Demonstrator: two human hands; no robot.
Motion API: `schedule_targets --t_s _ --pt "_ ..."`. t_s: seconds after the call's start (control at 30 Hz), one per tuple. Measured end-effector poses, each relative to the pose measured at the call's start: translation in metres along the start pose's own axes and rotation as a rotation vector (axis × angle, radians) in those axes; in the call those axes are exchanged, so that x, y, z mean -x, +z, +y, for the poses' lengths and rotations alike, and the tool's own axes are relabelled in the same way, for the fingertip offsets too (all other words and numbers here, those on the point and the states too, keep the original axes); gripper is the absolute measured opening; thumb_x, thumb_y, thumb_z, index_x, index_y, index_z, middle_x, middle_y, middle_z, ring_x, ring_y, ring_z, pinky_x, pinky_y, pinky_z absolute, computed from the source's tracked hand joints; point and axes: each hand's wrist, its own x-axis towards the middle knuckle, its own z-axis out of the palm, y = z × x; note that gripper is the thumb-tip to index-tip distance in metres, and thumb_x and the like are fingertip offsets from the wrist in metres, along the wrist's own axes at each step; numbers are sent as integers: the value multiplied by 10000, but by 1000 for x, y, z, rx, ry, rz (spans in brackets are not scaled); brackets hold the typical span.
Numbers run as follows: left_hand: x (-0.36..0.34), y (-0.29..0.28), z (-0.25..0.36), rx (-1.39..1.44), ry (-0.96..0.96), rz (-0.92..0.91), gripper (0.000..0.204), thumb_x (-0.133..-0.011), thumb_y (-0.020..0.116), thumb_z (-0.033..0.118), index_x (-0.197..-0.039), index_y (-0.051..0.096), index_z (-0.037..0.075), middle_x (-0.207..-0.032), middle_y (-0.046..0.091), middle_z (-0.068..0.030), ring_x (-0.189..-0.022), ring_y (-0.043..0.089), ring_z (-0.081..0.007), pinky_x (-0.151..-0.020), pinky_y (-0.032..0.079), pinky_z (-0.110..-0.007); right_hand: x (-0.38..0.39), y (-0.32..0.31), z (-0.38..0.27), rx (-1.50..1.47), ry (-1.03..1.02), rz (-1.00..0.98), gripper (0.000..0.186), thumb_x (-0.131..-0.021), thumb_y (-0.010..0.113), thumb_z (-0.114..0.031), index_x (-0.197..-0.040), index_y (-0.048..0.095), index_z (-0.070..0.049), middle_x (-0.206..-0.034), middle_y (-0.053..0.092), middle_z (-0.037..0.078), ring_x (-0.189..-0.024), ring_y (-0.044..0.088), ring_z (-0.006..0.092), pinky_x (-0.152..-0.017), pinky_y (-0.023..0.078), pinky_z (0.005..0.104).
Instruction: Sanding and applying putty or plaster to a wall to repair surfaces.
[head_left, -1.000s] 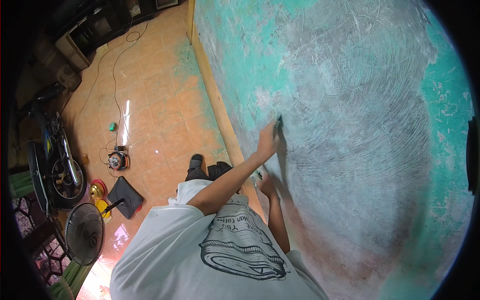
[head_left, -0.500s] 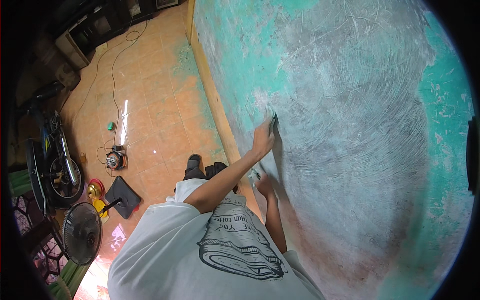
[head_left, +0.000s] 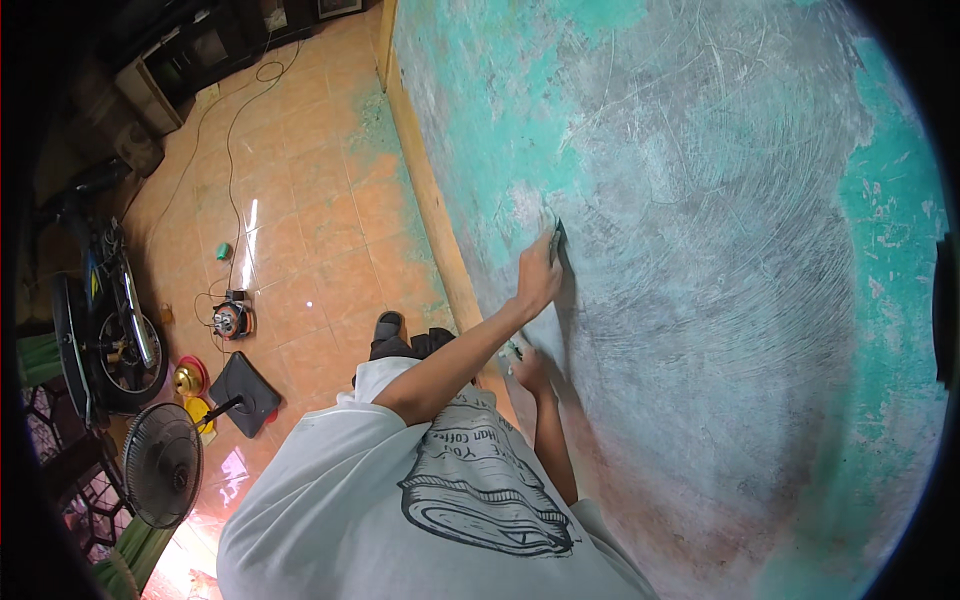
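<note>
A tall wall (head_left: 700,250) of worn turquoise paint and scraped grey plaster fills the right side. Against its pale patch, my left hand (head_left: 540,272) presses with fingers together. A small flat piece with a dark edge (head_left: 559,228) shows at its fingertips; its kind is not clear. Lower and nearer my body, my right hand (head_left: 528,368) is closed close to the wall. Something small and pale, dusted greenish, sticks out of it, too hidden to name.
Turquoise dust lies on the orange tile floor (head_left: 310,200) along the yellowish baseboard (head_left: 425,190). At left are a motorbike (head_left: 110,330), a standing fan (head_left: 163,465), a round motor-like device (head_left: 230,320) with a cord, a green cup-like object (head_left: 223,251) and a golden pot (head_left: 187,380).
My left hand has shifted slightly up and right along the wall, still pressing its small piece. My right hand has barely moved; the view has shifted a little.
</note>
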Motion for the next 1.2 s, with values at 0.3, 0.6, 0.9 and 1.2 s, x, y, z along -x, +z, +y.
schedule_targets --t_s 0.3,0.6,0.9,1.2 --pt "-24 17 58 102 310 -55 389 -833 525 -56 -1219 563 -22 -1034 627 -307 -969 601 -497 -809 510 -471 -10 -7 -13 -64 51 123 506 -848 585 -195 -1313 532 -2 -1272 574 319 -1196 542 476 -973 444 519" --pt "-20 10 50 111 240 -75 252 -933 533 -9 -1175 600 -27 -961 619 -297 -890 606 -484 -734 494 -441 -17 -7 -12 11 224 203 377 -856 596 -237 -1149 619 -2 -1064 649 304 -1035 604 492 -873 478 526" --pt "11 0 16 66 207 -129 437 -875 494 -83 -1306 522 -14 -1039 610 -315 -980 591 -503 -808 497 -481 -22 16 1 -171 -54 405 300 -906 592 -212 -1075 625 33 -994 664 300 -997 634 463 -808 488 499" --pt "-2 6 51 81 211 -70 441 -857 485 -94 -1286 536 -6 -948 605 -319 -887 594 -506 -748 481 -513 -14 21 14 -191 4 267 339 -915 583 -234 -1087 617 56 -1021 656 313 -1038 615 493 -845 479 507"
